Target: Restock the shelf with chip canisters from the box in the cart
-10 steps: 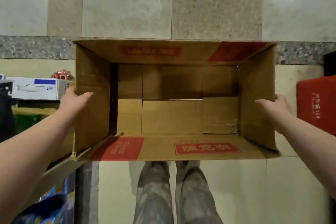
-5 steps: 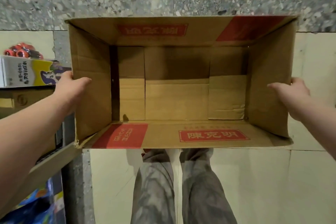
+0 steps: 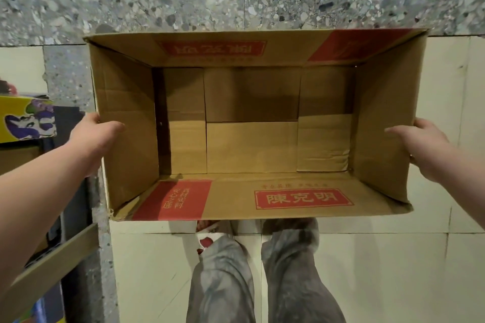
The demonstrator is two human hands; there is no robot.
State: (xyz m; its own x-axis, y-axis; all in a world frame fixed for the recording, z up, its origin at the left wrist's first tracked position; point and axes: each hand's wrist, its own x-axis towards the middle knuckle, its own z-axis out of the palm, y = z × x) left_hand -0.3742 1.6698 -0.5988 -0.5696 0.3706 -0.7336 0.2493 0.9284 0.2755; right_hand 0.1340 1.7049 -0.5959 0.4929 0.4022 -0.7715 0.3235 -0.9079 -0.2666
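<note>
Box sits lower in frame than half a second ago; the speckled floor band [image 3: 236, 8] now clears its far rim. Cardboard box [image 3: 383, 123] is held off the tiled floor [image 3: 157, 270], open top facing the camera, above the person's legs [image 3: 223, 278]. Left hand [image 3: 91, 136] clamps the left wall, thumb inside, fingers outside. Right hand [image 3: 422, 144] grips the right wall likewise. Yellow package [image 3: 23, 118] on the shelf [image 3: 52, 262] at left.

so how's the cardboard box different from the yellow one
The cardboard box is plain brown with red labels; the yellow box has a purple cartoon print. The cardboard box is open, empty, held by the left hand and right hand; the yellow box lies untouched at left.
</note>
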